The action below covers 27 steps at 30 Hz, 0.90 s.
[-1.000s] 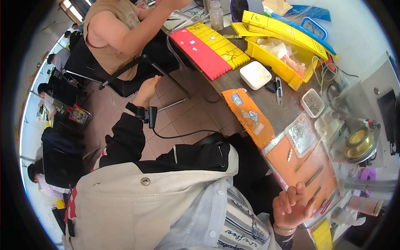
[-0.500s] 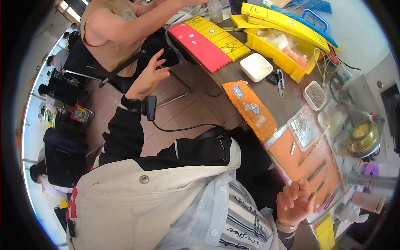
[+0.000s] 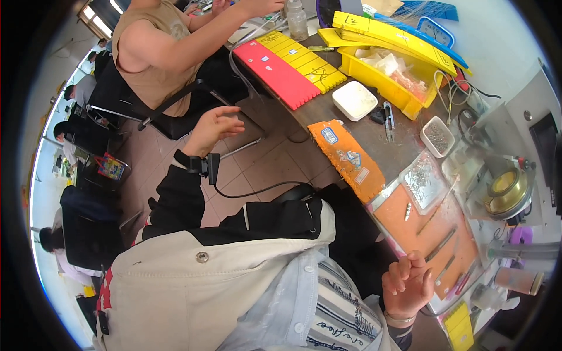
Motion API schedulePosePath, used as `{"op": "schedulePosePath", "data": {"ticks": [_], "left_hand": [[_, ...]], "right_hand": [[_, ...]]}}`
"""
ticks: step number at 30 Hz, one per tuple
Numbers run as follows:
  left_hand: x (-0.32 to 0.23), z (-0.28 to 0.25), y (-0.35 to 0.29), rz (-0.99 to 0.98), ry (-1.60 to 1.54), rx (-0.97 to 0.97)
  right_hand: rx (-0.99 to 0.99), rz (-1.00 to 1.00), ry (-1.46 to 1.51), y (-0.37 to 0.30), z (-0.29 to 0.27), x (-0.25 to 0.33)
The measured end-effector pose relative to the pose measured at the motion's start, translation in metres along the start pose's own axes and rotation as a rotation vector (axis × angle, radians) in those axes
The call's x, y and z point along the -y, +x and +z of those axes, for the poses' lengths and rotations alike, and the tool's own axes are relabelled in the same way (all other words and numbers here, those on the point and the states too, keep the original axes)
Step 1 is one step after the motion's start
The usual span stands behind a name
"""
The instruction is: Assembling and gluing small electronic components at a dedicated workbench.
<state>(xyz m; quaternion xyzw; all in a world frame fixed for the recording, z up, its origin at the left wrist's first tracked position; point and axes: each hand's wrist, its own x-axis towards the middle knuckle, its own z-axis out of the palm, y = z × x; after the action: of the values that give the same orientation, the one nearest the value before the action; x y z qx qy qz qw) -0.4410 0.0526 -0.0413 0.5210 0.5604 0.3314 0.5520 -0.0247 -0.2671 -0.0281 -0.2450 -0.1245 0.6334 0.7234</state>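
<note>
My left hand [image 3: 215, 125] is raised over the tiled floor, open and empty. It is short of the bench edge and nearest the red board [image 3: 275, 71]. A black device is strapped to its wrist [image 3: 202, 165], and a black cable runs from it toward my body. My right hand [image 3: 408, 285] is at the near edge of the bench with its fingers loosely curled and nothing in it. It is just below the orange mat [image 3: 436, 231], where a few slim metal tools lie.
A seated person in a tan sleeveless top [image 3: 153, 61] reaches over the bench's far end. On the bench are a yellow bin [image 3: 383, 82], a white box [image 3: 354, 99], an orange labelled pad [image 3: 346, 159], clear trays of small metal parts [image 3: 422, 180] and a brass-coloured pot [image 3: 506, 187].
My left hand rose a little, then dropped back and its fingers opened. The fingers of my right hand curled in slightly. The view shifted a bit.
</note>
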Motion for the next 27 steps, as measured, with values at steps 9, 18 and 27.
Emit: {"op": "schedulePosePath", "data": {"ticks": [9, 18, 27], "left_hand": [[-0.024, -0.001, 0.009, 0.141, -0.29, 0.01], [-0.04, 0.008, -0.026, 0.25, -0.125, -0.084], [-0.027, 0.031, -0.011, 0.525, 0.455, -0.055]], "right_hand": [[0.036, 0.059, -0.044, 0.007, -0.001, -0.003], [0.023, 0.145, -0.065, 0.011, 0.022, 0.003], [-0.061, 0.169, -0.077, -0.002, -0.003, 0.001]]}}
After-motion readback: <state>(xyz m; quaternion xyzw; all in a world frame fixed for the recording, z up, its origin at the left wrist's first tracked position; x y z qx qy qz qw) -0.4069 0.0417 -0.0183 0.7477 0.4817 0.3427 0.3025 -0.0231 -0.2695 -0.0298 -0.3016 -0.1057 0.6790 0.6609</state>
